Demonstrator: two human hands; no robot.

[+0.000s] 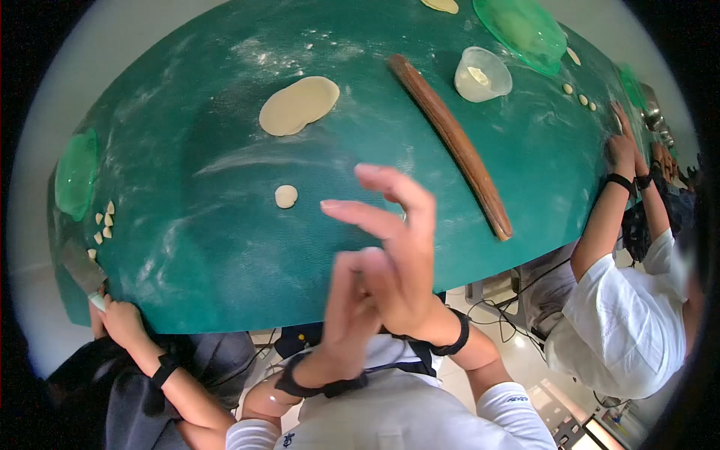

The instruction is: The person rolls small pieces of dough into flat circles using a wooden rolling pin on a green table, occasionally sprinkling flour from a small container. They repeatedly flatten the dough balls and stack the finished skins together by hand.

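My right hand (401, 240) is raised over the near edge of the green table, fingers apart and partly curled. My left hand (345, 315) is right against it or just in front, upright and smeared by motion; whether its fingers hold anything is hidden. Left of my fingertips lies a small round piece of dough (286, 196). Farther back, thin rolled-out dough wrappers (300, 106) overlap on the floured surface. A long wooden rolling pin (454, 146) rests at a slant to the right of my hands.
A translucent cup (482, 75) with flour inside stands beyond the rolling pin. Green plastic covers (521, 34) sit at the back right and far left. At left, a co-worker's hand (124, 322) holds a knife (84, 268) by dough pieces. Another person's arms (611, 187) reach in at right.
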